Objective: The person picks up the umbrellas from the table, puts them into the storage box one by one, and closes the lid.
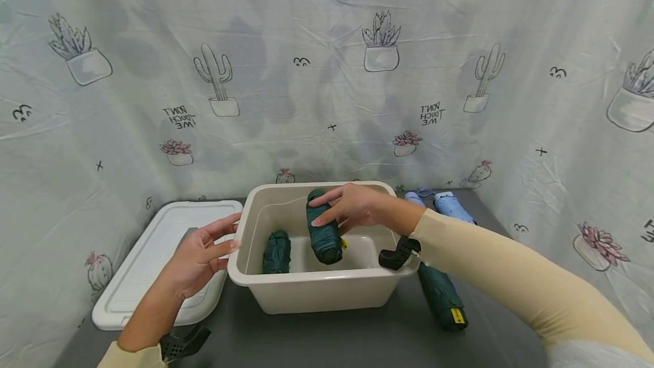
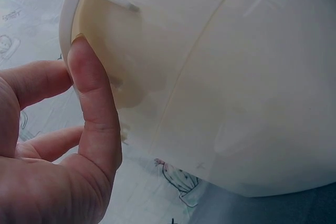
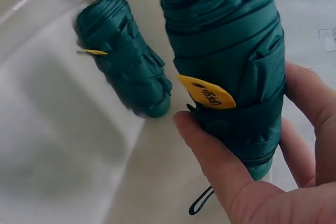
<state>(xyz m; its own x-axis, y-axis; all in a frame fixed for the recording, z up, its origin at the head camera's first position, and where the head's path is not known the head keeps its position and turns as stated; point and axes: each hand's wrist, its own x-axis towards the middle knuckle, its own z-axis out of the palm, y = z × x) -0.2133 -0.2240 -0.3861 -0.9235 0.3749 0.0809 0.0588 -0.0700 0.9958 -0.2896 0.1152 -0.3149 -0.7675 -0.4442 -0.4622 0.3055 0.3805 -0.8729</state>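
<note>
Umbrella [image 1: 326, 243] gripped in my right hand [image 1: 355, 206], long axis near-to-far, right of second umbrella [image 1: 277, 254]; left hand [image 1: 196, 259] pinches left rim of bin [image 1: 327, 278].

A dark-green furled umbrella [image 1: 327, 240], pleated, banded and yellow-tagged, is being held at a slant by the right hand [image 1: 352, 203] over the bin's interior. The cream, rectangular, open-topped bin [image 1: 324, 295] is being touched at its rim by the left hand [image 1: 201, 257].
</note>
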